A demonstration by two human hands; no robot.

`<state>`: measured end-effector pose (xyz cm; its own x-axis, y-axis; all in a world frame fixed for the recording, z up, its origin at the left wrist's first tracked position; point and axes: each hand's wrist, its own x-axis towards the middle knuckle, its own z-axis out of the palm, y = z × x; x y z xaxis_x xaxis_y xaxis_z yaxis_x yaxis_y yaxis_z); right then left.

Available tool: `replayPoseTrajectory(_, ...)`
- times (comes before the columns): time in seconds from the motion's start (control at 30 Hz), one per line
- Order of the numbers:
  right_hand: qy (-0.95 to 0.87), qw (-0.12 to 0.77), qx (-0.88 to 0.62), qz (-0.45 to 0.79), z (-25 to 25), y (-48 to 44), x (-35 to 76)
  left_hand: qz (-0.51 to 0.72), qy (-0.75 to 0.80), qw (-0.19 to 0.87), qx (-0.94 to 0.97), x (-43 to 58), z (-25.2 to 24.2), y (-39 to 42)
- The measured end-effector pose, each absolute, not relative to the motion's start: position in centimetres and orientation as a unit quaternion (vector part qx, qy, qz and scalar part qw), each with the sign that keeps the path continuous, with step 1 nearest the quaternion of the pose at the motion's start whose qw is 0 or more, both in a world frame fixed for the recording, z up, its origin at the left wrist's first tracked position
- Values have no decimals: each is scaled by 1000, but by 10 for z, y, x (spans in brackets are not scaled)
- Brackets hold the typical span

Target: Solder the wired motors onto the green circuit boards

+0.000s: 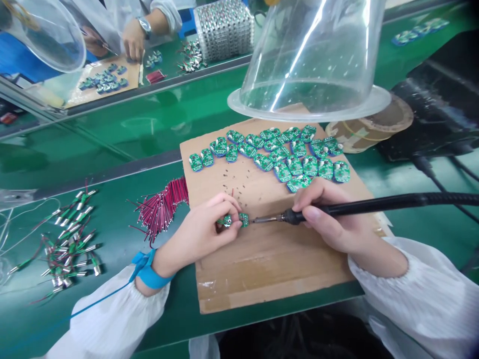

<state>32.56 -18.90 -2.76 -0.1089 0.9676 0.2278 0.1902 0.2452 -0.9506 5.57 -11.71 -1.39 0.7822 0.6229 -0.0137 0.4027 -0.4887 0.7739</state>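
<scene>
The left hand [196, 224] pinches one small green circuit board [243, 219] above a cardboard sheet [269, 269]. The right hand [329, 214] grips one soldering iron [374, 204], its tip just beside that board. Roughly thirty more boards [292, 154] lie beyond, their print too small to read.

Rough matt cardboard [269, 269] under glossy green circuit boards [295, 159], dull metal tip on the soldering iron [269, 218], shiny clear plastic cover [310, 60] up top, slick green surface [112, 149].
</scene>
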Motion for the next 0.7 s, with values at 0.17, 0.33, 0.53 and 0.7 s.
replayPoseTrajectory(0.17, -639, 468, -452, 409, -26, -188, 325, 135, 302, 410, 850, 56, -13, -117)
replayPoseTrajectory(0.33, -652, 460, -448, 403, -27, -188, 325, 139, 302, 409, 850, 56, -14, -118)
replayPoseTrajectory(0.53, -665, 445, -447, 399, -26, -185, 323, 147, 304, 406, 849, 57, -16, -118)
replayPoseTrajectory(0.7, -667, 447, -445, 396, -25, -184, 324, 148, 311, 403, 848, 57, -16, -119)
